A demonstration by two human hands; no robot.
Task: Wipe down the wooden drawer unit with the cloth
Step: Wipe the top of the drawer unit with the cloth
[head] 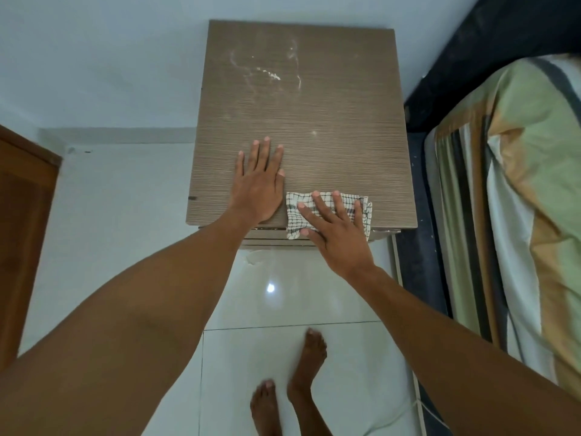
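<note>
The wooden drawer unit (330,121) stands below me, seen from above, its grey-brown top marked with white dusty smears near the back. A folded white cloth with a dark check pattern (294,212) lies at the front edge of the top, its corner hanging over the drawer fronts. My right hand (333,234) presses flat on the cloth with fingers spread. My left hand (259,180) rests flat on the bare top just left of the cloth, fingers apart, holding nothing.
A bed with a striped green, orange and white cover (518,199) runs along the right, close to the unit. A brown wooden door (22,215) is at the left. White glossy floor tiles (283,309) lie in front, with my bare feet (289,388) on them.
</note>
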